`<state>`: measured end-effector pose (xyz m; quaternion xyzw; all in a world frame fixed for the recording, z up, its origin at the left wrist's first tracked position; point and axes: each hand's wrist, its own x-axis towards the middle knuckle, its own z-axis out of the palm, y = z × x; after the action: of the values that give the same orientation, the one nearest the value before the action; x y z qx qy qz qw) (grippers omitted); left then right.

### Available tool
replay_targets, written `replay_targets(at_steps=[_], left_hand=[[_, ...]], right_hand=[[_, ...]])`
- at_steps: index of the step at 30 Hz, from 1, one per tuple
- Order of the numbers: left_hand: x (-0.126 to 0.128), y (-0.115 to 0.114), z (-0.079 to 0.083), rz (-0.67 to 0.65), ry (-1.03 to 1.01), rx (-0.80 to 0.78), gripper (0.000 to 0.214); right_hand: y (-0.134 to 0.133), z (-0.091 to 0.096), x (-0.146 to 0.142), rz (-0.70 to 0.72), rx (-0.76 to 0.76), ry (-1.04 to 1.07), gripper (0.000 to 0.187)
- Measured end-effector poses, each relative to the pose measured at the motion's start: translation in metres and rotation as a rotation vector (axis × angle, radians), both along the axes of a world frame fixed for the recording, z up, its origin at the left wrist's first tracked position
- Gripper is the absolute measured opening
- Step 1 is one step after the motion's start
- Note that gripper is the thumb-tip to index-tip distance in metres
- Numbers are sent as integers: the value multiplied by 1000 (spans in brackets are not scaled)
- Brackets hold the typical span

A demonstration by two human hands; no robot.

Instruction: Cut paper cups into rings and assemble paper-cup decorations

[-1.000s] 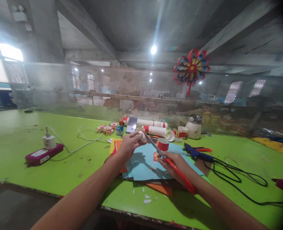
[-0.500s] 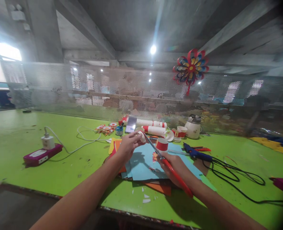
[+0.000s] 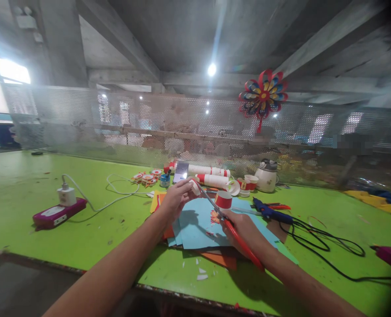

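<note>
My left hand pinches a small white round piece with a red edge, which looks like part of a paper cup. In my right hand are scissors with red handles, their blades pointing up and left to the edge of that piece. Whether the blades are apart cannot be made out. Just behind the scissors, a red and white paper cup section stands on light blue paper sheets. Small red and orange scraps lie beside my right hand.
A blue glue gun with a black cord lies to the right on the green table. Behind are stacked cup tubes, a phone and a white jug. A purple power strip sits at left.
Both hands stay almost in place. The white piece and the scissors have shifted only very slightly.
</note>
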<state>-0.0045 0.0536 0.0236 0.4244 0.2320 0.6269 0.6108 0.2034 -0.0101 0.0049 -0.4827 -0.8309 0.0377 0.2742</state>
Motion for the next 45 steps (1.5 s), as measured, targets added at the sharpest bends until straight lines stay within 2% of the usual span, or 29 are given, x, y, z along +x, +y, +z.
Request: replay_targets(at_steps=[8, 13, 25, 33, 38, 45], left_hand=[[-2, 4, -5, 4, 16, 24, 31], [0, 2, -6, -21, 41, 35, 28], [1, 3, -7, -9, 55, 39, 31], [3, 2, -5, 22, 1, -2, 31], [2, 1, -3, -28, 39, 38, 21], [-1, 1, -3, -5, 22, -21, 17]], right_hand=[[0, 6, 0, 128, -79, 116, 21], [0, 8, -1, 111, -92, 106, 28], [-1, 6, 1, 118, -79, 108, 18], [-6, 10, -3, 65, -80, 58, 18], [-5, 8, -2, 54, -73, 31, 19], [-2, 10, 0, 82, -113, 44, 19]])
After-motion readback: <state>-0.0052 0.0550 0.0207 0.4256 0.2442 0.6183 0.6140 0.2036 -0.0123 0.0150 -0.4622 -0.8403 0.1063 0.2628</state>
